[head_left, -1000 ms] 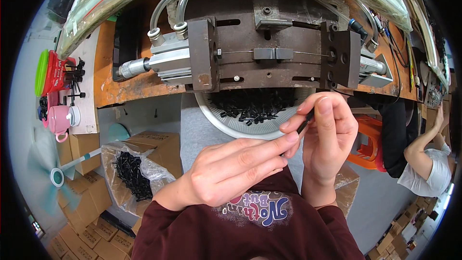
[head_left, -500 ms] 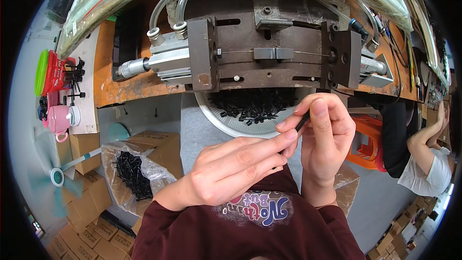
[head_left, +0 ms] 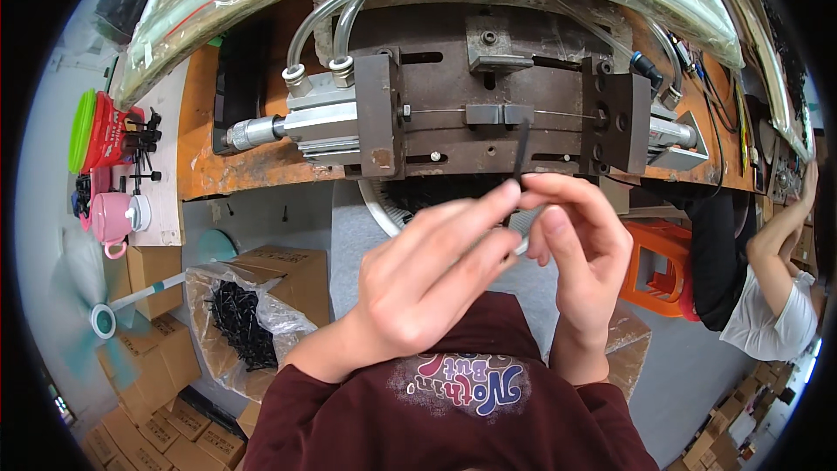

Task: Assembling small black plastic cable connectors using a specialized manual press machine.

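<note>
A thin black rod-like part (head_left: 522,153), blurred, points upward from the fingertips of my left hand (head_left: 427,266), toward the machine. My left fingers are pressed together at its lower end, and the thumb is hidden. Close beside it, my right hand (head_left: 584,253) has its thumb and curled fingers apart, the index fingertip near the part's base. Beyond both hands stands a dark metal fixture (head_left: 488,144) with two small grey blocks (head_left: 499,114) at its centre, a thin wire or rod running out to each side. The part's upper tip overlaps the right block in view; contact I cannot tell.
Under the fixture, a white tub (head_left: 377,209) of black parts is partly covered by my hands. At left, an open carton with a plastic liner (head_left: 288,301) holds black parts near a fan (head_left: 103,321). An orange stool (head_left: 654,266) and another person (head_left: 772,305) are at right.
The black part has gone from my right thumb and fingers to my left fingertips and now points up toward the fixture. My right fingers have opened. The view has shifted slightly.
</note>
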{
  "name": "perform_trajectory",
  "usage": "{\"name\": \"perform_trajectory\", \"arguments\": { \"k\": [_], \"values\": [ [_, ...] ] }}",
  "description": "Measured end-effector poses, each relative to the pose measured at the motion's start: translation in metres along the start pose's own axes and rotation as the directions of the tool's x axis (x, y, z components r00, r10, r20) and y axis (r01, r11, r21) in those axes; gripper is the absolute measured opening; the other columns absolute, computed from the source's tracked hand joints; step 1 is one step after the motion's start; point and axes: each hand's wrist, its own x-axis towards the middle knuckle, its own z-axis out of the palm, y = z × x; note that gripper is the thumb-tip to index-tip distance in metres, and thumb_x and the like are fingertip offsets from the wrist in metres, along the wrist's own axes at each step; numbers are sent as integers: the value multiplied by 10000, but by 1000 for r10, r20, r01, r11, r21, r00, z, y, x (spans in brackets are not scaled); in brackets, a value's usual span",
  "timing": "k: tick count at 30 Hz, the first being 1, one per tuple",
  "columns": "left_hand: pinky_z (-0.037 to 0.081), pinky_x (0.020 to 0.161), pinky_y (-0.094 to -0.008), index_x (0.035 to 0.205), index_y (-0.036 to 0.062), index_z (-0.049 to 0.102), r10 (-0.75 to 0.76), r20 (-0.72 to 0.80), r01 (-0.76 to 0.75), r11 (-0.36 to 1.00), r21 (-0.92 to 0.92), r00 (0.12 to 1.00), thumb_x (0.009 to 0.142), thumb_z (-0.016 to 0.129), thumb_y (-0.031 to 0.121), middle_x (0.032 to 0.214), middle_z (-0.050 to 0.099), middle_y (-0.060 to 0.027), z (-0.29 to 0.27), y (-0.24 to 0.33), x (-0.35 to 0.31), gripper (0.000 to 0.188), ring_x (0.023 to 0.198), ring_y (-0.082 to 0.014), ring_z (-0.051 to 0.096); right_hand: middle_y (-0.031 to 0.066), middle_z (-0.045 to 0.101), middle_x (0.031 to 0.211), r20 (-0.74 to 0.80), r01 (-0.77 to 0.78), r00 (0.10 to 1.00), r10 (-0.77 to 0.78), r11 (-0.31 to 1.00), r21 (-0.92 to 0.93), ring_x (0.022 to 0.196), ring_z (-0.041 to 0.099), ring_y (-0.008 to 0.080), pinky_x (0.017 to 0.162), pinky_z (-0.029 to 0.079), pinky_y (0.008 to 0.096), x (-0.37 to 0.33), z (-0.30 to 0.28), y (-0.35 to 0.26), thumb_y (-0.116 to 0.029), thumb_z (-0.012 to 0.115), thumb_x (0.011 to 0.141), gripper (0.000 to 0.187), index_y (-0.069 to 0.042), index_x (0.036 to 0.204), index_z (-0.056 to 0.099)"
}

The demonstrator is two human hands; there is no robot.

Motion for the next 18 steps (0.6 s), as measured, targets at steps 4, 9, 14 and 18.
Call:
{"name": "perform_trajectory", "arguments": {
  "k": [4, 9, 14, 18],
  "values": [
    [532, 693, -301, 888, -5, 667, 6, -49, 4, 978, 209, 999, 638, 779, 67, 1145, 654, -161, 24, -14, 5, 283, 774, -239, 670, 97, 658, 920, -80, 125, 987, -139, 980, -156, 700, 579, 78, 583, 444, 202, -9, -3, -5, -1, 600, 892, 151, 45, 1026, 650],
    [472, 578, -257, 886, 18, 674, -42, 5, 36, 920, 390, 999, 679, 752, 90, 1147, 666, -108, 26, -12, 17, 232, 652, -136, 638, 113, 663, 774, -46, 380, 914, -403, 890, -252, 610, 568, 112, 552, 433, 213, -19, -9, -6, -55, 583, 893, 131, 43, 957, 643],
    [457, 565, -248, 880, 26, 683, -32, 35, 10, 865, 502, 999, 671, 754, 90, 1139, 671, -104, 26, -5, 19, 230, 608, -125, 615, 84, 625, 716, -47, 619, 772, -634, 766, -172, 508, 528, 109, 480, 375, 232, -20, -11, -8, -202, 558, 952, 214, 9, 951, 592],
    [451, 556, -246, 878, 26, 689, -38, 15, 27, 885, 466, 999, 668, 756, 91, 1138, 672, -107, 27, -11, 21, 231, 580, -127, 595, 82, 611, 746, -43, 690, 711, -702, 708, -151, 515, 520, 111, 470, 334, 236, -21, -11, -13, -215, 529, 967, 204, -18, 928, 563]
  ]
}}
